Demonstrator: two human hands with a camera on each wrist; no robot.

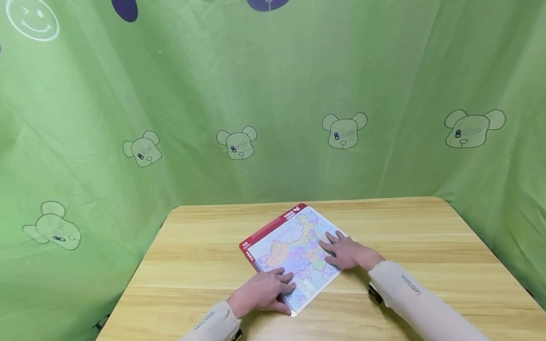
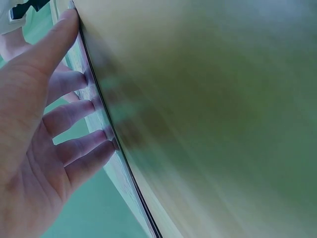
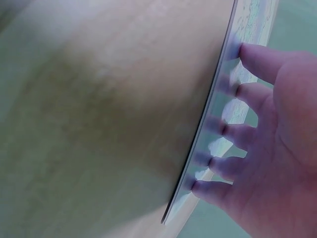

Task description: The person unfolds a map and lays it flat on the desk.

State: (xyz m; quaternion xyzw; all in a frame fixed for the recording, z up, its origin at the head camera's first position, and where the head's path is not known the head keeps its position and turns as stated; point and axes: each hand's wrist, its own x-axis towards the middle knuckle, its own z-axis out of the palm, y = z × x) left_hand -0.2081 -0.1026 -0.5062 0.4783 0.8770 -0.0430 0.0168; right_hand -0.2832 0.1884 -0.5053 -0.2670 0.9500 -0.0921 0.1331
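Observation:
A thin, flat map board (image 1: 294, 255) with a red top strip and pastel-coloured regions lies turned at an angle on the wooden table. My left hand (image 1: 264, 291) rests on its near left side, fingertips on the map and thumb by the white near corner. Spread across the right side is my right hand (image 1: 347, 251), its fingers touching the printed face. In the left wrist view, the thumb of the left hand (image 2: 44, 124) reaches the board's dark edge (image 2: 105, 105). In the right wrist view, all fingertips of the right hand (image 3: 277, 134) meet the glossy face near the edge.
The wooden table (image 1: 196, 265) has rounded far corners. A green curtain (image 1: 281, 170) printed with bear heads hangs behind it and along both sides. Pale sleeves (image 1: 422, 293) cover both forearms, and a dark strap piece (image 1: 375, 294) shows beneath the right wrist.

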